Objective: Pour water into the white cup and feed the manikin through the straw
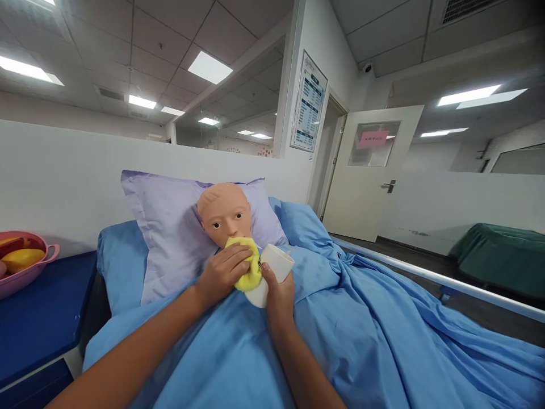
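Note:
A manikin head (223,213) lies on a lilac pillow (170,227) in a bed, covered to the chin by a blue sheet (361,341). My left hand (221,272) is closed on a yellow cloth (249,264) and presses it against the manikin's mouth and chin. Beside it, my right hand (279,295) grips a white cup (275,270), tilted slightly, just below the manikin's chin and touching the cloth.
A blue bedside cabinet (38,318) at the left carries a pink bowl (29,272) with yellow and red fruit. A metal bed rail (426,275) runs along the right side. Beyond it are a white door (370,176) and a green-covered bed (502,255).

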{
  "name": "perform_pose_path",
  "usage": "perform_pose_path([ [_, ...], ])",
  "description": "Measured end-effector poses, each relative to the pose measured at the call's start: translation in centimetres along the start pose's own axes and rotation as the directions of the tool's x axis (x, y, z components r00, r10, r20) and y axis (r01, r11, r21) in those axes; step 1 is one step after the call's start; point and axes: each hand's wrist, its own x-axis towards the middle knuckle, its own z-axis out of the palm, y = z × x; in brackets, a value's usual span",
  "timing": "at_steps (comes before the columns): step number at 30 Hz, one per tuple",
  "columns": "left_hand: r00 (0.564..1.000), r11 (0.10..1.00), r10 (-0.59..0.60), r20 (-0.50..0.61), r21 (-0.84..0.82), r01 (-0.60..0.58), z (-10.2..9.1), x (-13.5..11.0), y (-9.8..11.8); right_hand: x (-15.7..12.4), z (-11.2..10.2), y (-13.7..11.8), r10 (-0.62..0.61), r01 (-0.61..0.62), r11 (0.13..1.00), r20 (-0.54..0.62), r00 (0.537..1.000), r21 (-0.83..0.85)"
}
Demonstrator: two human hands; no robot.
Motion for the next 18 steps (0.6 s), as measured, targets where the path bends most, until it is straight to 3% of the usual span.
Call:
perform_pose_path([
  [4, 1.0, 0.999, 0.002, 0.008, 0.039, -0.002, 0.7, 2.4, -1.0, 0.0, 0.1, -0.1, -0.015, 0.015, 1.0, 0.003, 1.0, 0.005],
  [8, 0.998, 0.991, -0.061, 0.017, 0.12, 0.058, 1.5, 2.0, -0.6, 0.0, 0.0, 0.1, 0.02, -0.02, 1.0, -0.005, 1.0, -0.006],
  [12, 0.992, 0.988, -0.124, 0.004, 0.092, 0.124, 1.4, -0.9, 0.8, 0.0, -0.1, 0.2, 0.017, -0.018, 0.999, -0.02, 1.0, -0.031],
  [15, 0.967, 0.967, -0.256, 0.001, 0.012, 0.256, 0.9, -4.0, 1.5, -0.1, -0.1, 0.1, 0.004, -0.007, 0.994, -0.023, 1.0, -0.113],
  [18, 0.867, 0.87, -0.49, -0.089, -0.12, 0.479, 0.6, -7.1, 1.7, -0.4, -0.1, 0.1, -0.008, 0.011, 0.985, 0.022, 1.0, -0.173],
])
